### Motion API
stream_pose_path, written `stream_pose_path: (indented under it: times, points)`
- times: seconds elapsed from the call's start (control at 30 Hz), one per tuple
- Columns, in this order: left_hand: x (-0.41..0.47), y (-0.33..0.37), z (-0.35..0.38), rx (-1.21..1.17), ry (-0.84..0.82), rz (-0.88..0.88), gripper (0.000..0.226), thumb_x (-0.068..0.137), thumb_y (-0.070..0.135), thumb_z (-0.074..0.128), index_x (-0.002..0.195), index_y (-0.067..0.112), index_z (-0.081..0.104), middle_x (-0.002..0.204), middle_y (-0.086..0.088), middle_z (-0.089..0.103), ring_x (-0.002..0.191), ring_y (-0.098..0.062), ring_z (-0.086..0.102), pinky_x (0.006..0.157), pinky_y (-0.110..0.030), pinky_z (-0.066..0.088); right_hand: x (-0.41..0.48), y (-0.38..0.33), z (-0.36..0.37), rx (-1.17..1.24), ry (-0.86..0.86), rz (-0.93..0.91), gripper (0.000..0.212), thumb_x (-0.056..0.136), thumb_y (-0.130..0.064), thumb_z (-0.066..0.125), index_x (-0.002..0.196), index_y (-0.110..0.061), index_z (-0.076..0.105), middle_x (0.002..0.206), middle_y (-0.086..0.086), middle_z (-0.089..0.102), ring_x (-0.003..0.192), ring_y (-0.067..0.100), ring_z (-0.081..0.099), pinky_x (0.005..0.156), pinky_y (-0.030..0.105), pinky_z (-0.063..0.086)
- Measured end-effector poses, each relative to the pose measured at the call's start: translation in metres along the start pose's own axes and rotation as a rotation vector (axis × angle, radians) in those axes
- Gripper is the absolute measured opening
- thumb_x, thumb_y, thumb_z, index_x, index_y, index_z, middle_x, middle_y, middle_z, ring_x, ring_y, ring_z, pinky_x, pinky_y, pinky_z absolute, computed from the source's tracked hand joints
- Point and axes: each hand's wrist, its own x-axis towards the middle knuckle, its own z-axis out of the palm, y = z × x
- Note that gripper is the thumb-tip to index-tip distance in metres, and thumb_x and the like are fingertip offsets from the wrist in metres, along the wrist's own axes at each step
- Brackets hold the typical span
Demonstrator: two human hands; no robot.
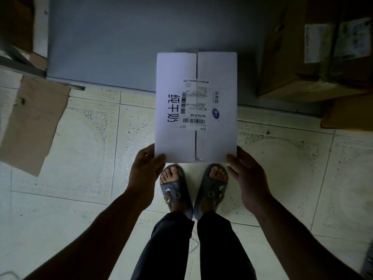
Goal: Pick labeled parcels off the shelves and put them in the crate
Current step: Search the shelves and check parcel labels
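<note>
Parcel (196,138), a white labeled carton, held level above the tiled floor (80,142). Left hand (144,174) and right hand (249,178) each pinch a near corner, thumb on top. It looks stiff and smooth, likely weighty; support underneath seems wise.

A pair of grey slippers (177,199) with small charms stands on the pale tiled floor (80,138). Dark trousers (171,249) show just behind the slippers. A brown cardboard flap (34,122) is far left of the slippers, and a flat grey panel (111,41) lies ahead of them.
</note>
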Motion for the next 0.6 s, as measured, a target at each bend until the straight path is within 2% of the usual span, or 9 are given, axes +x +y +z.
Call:
stream_pose_path:
  times: [0.1, 0.27, 0.43, 0.53, 0.6]
  points:
    - [-0.015, -0.007, -0.012, -0.014, -0.035, 0.068, 0.029, 0.091, -0.008, 0.051, 0.11, 0.013, 0.059, 0.108, -0.002, 0.071, 0.104, -0.017, 0.065, 0.076, -0.021, 0.054, -0.018, 0.001, 0.004, 0.032, -0.038, -0.041, 0.032, 0.091, -0.007, 0.061, 0.101, -0.036, 0.067, 0.094, -0.015, 0.075, 0.092, 0.003, 0.07, 0.071, 0.015, 0.054]
    - [-0.03, -0.01, -0.022, -0.049, -0.077, 0.16, 0.038, 0.09, -0.008, 0.049, 0.126, 0.004, 0.053, 0.122, -0.008, 0.066, 0.114, -0.021, 0.063, 0.082, -0.023, 0.054, -0.036, 0.001, 0.003, 0.172, -0.061, -0.074, 0.032, 0.082, -0.016, 0.061, 0.111, -0.029, 0.066, 0.106, -0.007, 0.074, 0.104, 0.009, 0.068, 0.077, 0.016, 0.053]
    - [-0.037, -0.008, -0.022, -0.073, -0.116, 0.21, 0.039, 0.091, -0.01, 0.047, 0.128, 0.002, 0.05, 0.127, -0.01, 0.063, 0.118, -0.023, 0.06, 0.085, -0.024, 0.053, -0.042, -0.004, -0.001, 0.179, -0.098, -0.117, 0.035, 0.082, -0.019, 0.06, 0.114, -0.03, 0.067, 0.115, -0.003, 0.072, 0.109, 0.013, 0.067, 0.084, 0.02, 0.054]
    - [-0.038, -0.006, -0.019, -0.076, -0.115, 0.212, 0.039, 0.091, -0.01, 0.046, 0.127, 0.004, 0.051, 0.126, -0.009, 0.064, 0.118, -0.023, 0.06, 0.085, -0.024, 0.053, -0.041, -0.007, -0.003, 0.175, -0.105, -0.135, 0.032, 0.079, -0.023, 0.064, 0.107, -0.036, 0.073, 0.114, -0.002, 0.072, 0.106, 0.015, 0.067, 0.082, 0.021, 0.054]
    - [-0.036, -0.004, -0.015, -0.074, -0.105, 0.216, 0.039, 0.09, -0.01, 0.047, 0.126, 0.005, 0.052, 0.125, -0.009, 0.065, 0.118, -0.023, 0.061, 0.084, -0.024, 0.053, -0.036, -0.009, -0.003, 0.17, -0.105, -0.142, 0.033, 0.079, -0.024, 0.064, 0.109, -0.036, 0.072, 0.114, -0.003, 0.072, 0.106, 0.013, 0.067, 0.08, 0.02, 0.054]
